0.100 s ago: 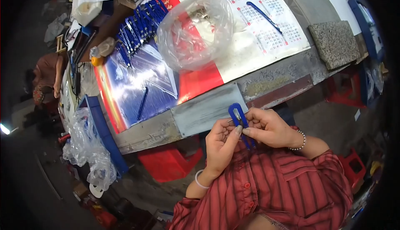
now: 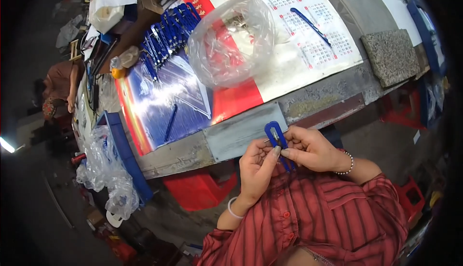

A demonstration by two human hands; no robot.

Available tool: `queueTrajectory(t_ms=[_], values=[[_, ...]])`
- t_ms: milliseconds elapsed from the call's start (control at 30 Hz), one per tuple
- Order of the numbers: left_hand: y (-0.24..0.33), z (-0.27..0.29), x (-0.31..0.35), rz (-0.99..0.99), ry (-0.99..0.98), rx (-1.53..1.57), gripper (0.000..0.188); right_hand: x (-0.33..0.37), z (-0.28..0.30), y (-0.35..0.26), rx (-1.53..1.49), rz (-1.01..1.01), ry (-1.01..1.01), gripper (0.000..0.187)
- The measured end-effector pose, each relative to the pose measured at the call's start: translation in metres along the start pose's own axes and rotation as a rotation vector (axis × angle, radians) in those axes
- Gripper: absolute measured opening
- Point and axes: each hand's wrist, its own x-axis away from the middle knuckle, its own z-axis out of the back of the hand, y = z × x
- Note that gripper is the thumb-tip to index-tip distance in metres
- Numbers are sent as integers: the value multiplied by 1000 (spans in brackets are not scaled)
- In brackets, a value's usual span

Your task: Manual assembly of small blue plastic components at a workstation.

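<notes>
We pinch the small blue plastic loop-shaped clip (image 2: 276,137) tight with our left hand (image 2: 257,167) and right hand (image 2: 312,149), keeping it steady near the grey metal plate (image 2: 241,132).

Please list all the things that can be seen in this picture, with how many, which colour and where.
blue plastic piece: one, blue with a small metal part in its loop, held between both hands at the near table edge
grey plate: one, grey, at the near table edge just left of the hands
clear plastic bag: one, transparent, on the calendar sheet
calendar sheet: one, white, red and blue, covering the table top
loose blue strips: two, one on the white part, one on the blue part
pile of blue pieces: many, blue, far left of the table
stone block: one, grey, right end of the table
left hand: one, fingers on the blue piece
right hand: one, fingers on the blue piece
</notes>
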Motion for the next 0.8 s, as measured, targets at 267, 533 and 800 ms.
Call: queueTrajectory(t_ms=[267, 533, 800], values=[[20, -6, -24, 0, -13, -55, 18, -18, 18, -14, 63, -29, 6, 17], [29, -11, -35, -11, -46, -146, 17, -19, 25, -19, -20, -6, 41, 16], [34, -22, -36, -6, -43, -177, 16, -12, 27, -12, -38, 27, 62, 16]])
